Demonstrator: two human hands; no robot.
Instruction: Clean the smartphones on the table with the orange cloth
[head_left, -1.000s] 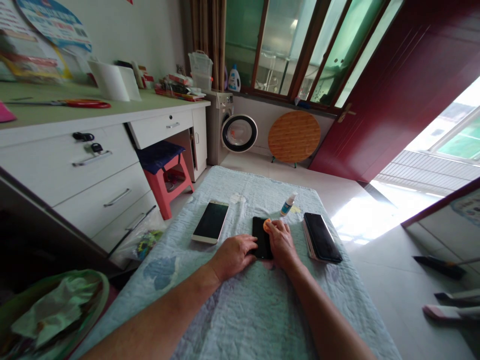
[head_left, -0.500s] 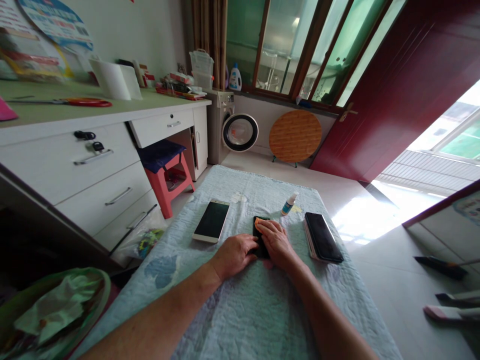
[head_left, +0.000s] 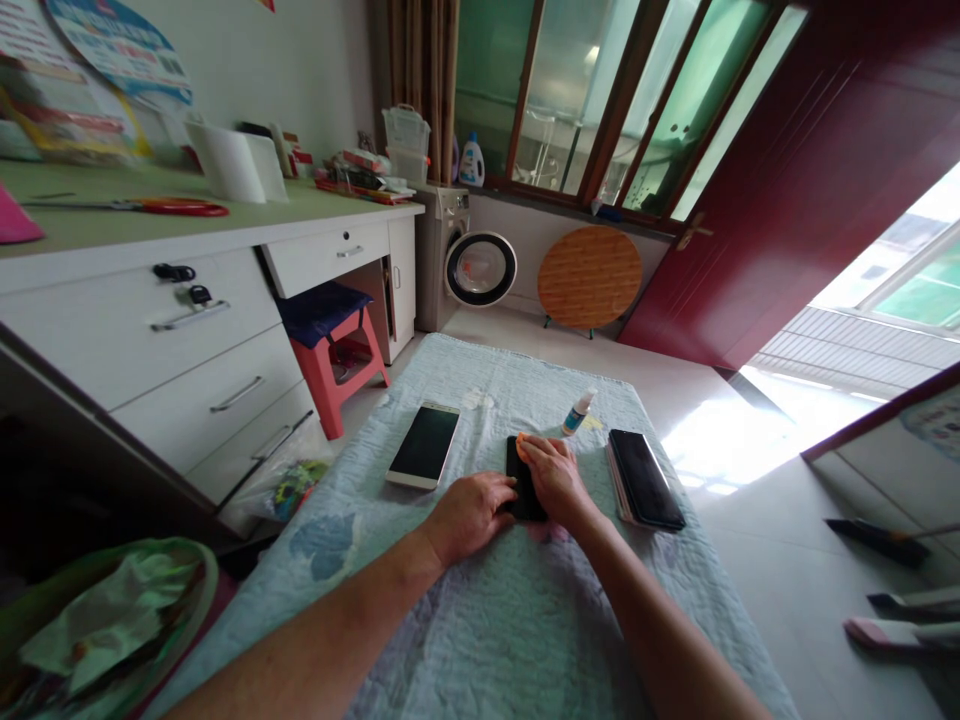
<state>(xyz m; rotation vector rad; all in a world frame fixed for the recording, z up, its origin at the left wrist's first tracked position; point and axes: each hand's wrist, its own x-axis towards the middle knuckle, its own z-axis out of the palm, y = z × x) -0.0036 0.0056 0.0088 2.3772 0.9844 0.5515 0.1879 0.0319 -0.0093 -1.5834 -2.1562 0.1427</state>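
Observation:
A black phone lies flat on the quilted cloth between my hands. My left hand grips its left edge near the bottom, fingers curled. An orange cloth is bunched under the fingers of my right hand, which presses it on the phone's upper right part; most of the cloth is hidden. To the left lies a phone with a white and gold frame, dark screen up. At the right, a dark phone rests on top of a stack. A small spray bottle stands beyond my right hand.
The light blue quilted cloth covers the table. A bin with crumpled paper stands at the lower left. White drawers and a red stool line the left side. The washing machine's round door hangs open behind.
My right hand and the orange cloth have shifted slightly to the right on the black phone, uncovering more of its lower part. My left hand keeps its hold on the edge.

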